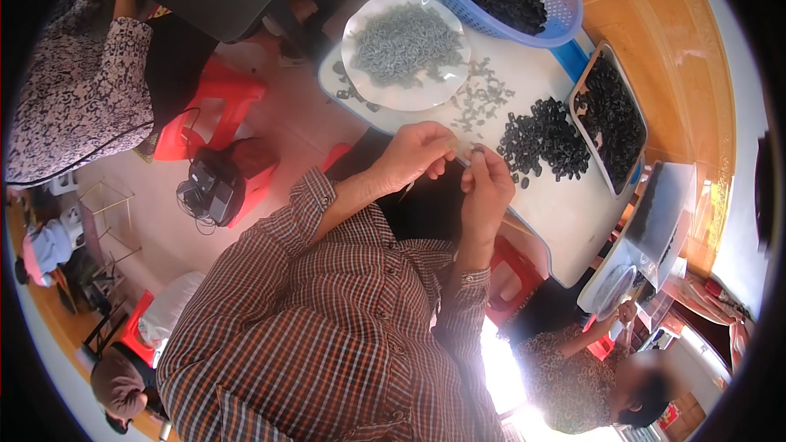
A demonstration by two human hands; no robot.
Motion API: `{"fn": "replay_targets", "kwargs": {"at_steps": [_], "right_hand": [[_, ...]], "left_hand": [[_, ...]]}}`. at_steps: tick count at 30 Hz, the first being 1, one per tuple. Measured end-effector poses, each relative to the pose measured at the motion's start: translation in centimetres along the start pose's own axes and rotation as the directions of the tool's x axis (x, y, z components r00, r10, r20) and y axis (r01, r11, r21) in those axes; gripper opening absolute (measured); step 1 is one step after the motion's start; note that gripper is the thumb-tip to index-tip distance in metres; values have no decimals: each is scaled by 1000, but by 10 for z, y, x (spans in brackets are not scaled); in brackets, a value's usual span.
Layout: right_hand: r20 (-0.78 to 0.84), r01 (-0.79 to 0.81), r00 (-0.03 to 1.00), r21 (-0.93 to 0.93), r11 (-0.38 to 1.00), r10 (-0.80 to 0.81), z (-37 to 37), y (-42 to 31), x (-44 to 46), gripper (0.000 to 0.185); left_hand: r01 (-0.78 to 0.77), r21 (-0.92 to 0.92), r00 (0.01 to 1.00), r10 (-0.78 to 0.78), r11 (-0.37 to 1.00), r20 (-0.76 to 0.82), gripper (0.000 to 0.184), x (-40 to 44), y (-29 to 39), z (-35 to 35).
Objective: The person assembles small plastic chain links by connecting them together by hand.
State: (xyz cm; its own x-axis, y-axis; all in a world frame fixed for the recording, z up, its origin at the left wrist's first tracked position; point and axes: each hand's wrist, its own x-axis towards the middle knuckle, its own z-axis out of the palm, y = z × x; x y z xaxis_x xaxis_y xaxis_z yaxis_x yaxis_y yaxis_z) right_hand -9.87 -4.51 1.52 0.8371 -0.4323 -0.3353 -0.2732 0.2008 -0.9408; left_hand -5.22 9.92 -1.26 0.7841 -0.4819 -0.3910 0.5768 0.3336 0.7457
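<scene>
My left hand (416, 155) is closed in a pinch at the table's near edge, its fingertips towards the other hand. A small pale piece shows below its fingers, too small to name. Beside it, my right hand (489, 183) pinches a small dark piece (477, 148) between thumb and finger. Just beyond lie scattered small grey translucent pieces (483, 94) and a heap of small black parts (544, 139). A white scalloped plate (358, 74) holds a pile of the grey pieces (409, 41).
On the white table (565, 233) stand a blue plastic basket (565, 8) of black parts and a tray (583, 137) with more black parts. Red stools (217, 106) stand around. Other people sit at left and lower right; one person's hands (626, 313) are near a clear-lidded container (614, 290).
</scene>
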Motion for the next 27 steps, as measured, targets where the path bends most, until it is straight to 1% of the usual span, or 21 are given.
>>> {"fn": "replay_targets", "kwargs": {"at_steps": [1,2,4,7,10,14,18,21,23,27], "right_hand": [[36,-23,999,84,996,20,-2,0,-1,24],[35,-23,999,84,996,20,-3,-1,-2,24],[43,-67,997,110,992,62,-2,-6,-6,24],[47,-49,998,151,987,42,-4,-8,-13,19],[21,-57,998,109,992,55,-5,-10,-19,19],[8,-55,999,133,990,54,-5,-11,-25,18],[-1,8,1000,157,988,-8,-5,-8,-28,16],[-7,35,999,148,988,-34,-5,-9,-30,15],[-10,37,999,137,990,-35,-5,-10,-32,15],[-36,62,998,112,992,-59,-6,-10,-34,16]], "left_hand": [[1,21,1000,-1,1000,-1,21,0,1,1],[2,42,1000,-2,999,-2,21,-1,1,2],[7,20,1000,-7,1000,7,22,-1,2,4],[15,-9,999,-15,1000,28,23,-3,6,9],[24,-38,998,-22,999,56,24,-3,5,12],[32,-100,994,-22,995,105,23,-4,3,14],[31,-65,994,-24,997,104,23,-6,3,19],[54,-96,994,-45,994,98,23,-7,1,22],[69,-165,993,-52,984,107,22,-7,-3,23],[100,-224,989,-71,969,132,21,-8,-5,24]]}}
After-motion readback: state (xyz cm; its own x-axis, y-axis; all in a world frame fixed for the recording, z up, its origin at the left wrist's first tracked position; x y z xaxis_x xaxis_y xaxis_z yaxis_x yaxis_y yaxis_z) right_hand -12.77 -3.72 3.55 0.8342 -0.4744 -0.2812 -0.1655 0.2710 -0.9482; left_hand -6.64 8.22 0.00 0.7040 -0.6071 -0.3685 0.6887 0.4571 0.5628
